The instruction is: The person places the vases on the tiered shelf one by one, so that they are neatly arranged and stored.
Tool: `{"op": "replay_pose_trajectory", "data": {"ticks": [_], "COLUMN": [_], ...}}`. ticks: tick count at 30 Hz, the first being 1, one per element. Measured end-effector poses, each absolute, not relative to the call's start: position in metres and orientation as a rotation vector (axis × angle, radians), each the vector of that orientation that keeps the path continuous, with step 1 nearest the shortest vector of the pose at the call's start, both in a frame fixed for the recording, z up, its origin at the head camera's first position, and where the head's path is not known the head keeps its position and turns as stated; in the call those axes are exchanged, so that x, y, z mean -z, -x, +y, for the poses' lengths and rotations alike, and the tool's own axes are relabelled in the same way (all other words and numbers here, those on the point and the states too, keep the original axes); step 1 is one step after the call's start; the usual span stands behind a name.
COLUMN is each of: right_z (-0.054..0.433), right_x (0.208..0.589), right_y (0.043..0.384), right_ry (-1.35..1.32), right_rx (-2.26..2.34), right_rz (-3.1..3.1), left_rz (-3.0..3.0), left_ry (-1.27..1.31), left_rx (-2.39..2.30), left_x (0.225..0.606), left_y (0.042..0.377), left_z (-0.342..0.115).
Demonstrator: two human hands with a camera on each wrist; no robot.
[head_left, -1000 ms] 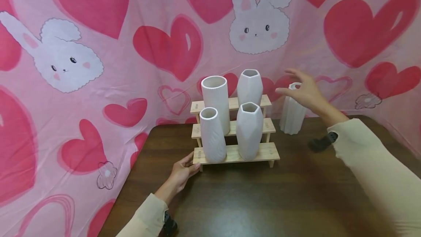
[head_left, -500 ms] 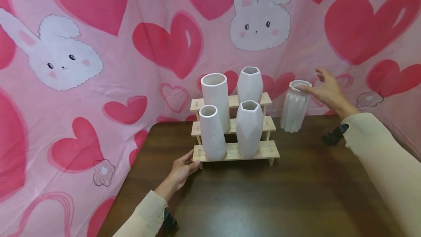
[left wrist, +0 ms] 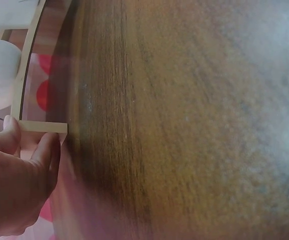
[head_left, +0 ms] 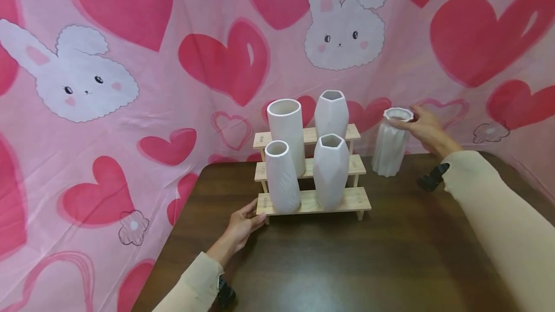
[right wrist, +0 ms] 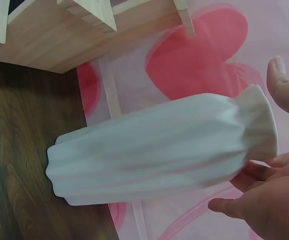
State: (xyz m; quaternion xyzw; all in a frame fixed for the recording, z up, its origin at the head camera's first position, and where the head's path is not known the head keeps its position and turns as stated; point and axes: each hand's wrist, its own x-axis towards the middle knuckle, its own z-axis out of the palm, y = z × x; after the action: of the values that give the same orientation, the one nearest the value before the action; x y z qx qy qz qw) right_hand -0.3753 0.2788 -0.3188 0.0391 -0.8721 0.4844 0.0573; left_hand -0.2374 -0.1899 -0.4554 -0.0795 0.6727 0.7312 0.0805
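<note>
A white fluted vase [head_left: 389, 150] with a wavy rim stands upright on the table, right of a three-tier wooden display stand [head_left: 357, 197]. My right hand [head_left: 427, 131] is spread around its neck, thumb in front and fingers behind in the head view. The right wrist view shows a small gap between thumb and rim. My left hand [head_left: 240, 224] grips the left end of the stand's lowest step, thumb at the top and fingers by the leg [left wrist: 44, 126]. Smooth faceted vases [head_left: 331, 172] and round textured vases [head_left: 283, 177], all white, stand on the steps.
The dark brown wooden table [head_left: 329, 259] carries the stand and the fluted vase near its back edge. Close behind hangs a pink cloth [head_left: 165, 85] printed with hearts and rabbits. Dark devices [head_left: 431, 179] sit at both wrists.
My right hand first moves right from above the fluted vase, then comes in and down around its neck. My left hand stays on the stand.
</note>
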Motion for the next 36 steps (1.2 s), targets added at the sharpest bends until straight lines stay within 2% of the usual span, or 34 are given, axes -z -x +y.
{"op": "replay_pose_trajectory", "data": {"ticks": [36], "right_z": [0.272], "right_x": [0.333], "right_y": [0.375], "right_ry": [-0.004], "right_rx": [-1.406], "right_rz": [-2.504], "left_rz": [1.990], "left_ry": [0.173], "left_rx": [-2.194], "left_x": [0.459], "left_y": [0.236], "left_z": [-0.197]}}
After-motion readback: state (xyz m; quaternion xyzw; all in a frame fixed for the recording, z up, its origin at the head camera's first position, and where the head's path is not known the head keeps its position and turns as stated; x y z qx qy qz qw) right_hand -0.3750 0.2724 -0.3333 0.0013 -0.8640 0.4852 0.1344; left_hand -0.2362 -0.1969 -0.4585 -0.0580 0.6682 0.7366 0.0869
